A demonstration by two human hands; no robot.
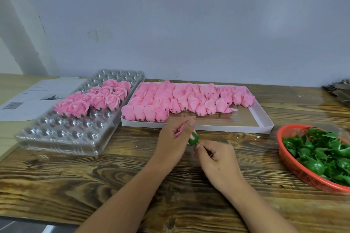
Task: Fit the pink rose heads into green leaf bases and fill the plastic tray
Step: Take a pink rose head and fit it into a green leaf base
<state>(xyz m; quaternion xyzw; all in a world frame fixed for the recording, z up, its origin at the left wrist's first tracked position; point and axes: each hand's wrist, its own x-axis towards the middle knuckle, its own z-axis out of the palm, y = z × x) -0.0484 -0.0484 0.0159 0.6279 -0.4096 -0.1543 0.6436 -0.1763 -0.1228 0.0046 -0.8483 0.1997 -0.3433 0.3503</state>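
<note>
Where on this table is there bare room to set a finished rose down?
Bare wood lies in front of the plastic tray, left of the left hand, and between the right hand and the red basket. The white box is crowded except its near right corner.

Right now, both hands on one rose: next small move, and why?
Probably press the green leaf base fully onto the pink rose head, then carry it to the clear plastic tray. The left hand grips the rose, the right hand pinches at the base, and the tray's near cups are unfilled.
</note>
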